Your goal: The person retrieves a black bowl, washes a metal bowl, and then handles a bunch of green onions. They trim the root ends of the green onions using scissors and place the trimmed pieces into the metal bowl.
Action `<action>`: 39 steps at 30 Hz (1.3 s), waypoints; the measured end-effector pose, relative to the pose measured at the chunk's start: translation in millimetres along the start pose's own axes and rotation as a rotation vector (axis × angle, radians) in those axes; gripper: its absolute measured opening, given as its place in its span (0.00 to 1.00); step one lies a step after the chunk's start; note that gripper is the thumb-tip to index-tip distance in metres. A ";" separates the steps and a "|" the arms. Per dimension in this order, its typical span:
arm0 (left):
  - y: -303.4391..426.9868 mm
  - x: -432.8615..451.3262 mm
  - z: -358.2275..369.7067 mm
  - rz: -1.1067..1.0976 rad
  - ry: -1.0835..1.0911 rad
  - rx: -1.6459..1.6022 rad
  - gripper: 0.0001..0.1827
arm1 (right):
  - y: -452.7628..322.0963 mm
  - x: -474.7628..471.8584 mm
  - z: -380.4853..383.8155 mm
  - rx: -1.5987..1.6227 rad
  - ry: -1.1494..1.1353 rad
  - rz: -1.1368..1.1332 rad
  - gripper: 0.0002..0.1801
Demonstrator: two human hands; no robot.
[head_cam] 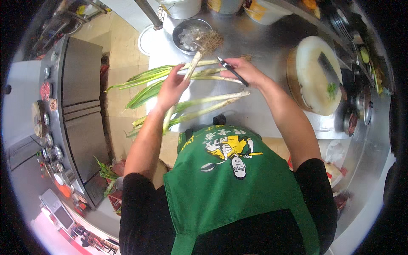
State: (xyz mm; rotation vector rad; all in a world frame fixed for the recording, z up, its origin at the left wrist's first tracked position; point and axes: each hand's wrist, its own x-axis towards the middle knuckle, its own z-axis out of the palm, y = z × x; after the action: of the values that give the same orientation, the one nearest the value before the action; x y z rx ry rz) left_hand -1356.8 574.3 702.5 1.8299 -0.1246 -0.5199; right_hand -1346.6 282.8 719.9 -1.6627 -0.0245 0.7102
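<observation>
My left hand grips a long green onion, held aslant with its bushy roots over the edge of a metal bowl. Its leaf end hangs towards me, past my wrist. In my right hand is a slim black-handled tool with a pointed tip, seemingly a small knife. The right fingertips are close to the white ends of several green onions lying on the steel table; whether they touch cannot be told. Two more trimmed green onions lie nearer to me, leaves to the left.
A round chopping board at the right bears a cleaver and chopped greens. White buckets line the far side beside a metal post. A steel counter stands left across the tiled floor.
</observation>
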 end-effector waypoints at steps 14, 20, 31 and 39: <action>49.4 46.1 2.3 0.028 0.163 0.548 0.18 | -34.8 24.8 3.7 0.210 -0.056 0.187 0.21; 37.9 49.6 -5.3 -0.018 0.159 0.514 0.19 | -34.0 35.0 12.0 0.234 -0.006 0.278 0.21; 50.4 -3.6 38.6 -0.016 -0.484 0.710 0.20 | -30.2 1.1 -2.5 0.217 0.077 0.164 0.16; -52.8 9.3 138.7 0.451 -0.207 0.838 0.15 | 21.5 -109.8 -9.3 0.193 0.377 0.114 0.22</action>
State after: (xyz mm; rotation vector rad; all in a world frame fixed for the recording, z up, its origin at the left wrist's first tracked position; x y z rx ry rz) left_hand -1414.5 465.8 618.7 2.4390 -0.9958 -0.3494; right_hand -1439.0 225.8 748.4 -1.5957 0.3976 0.4581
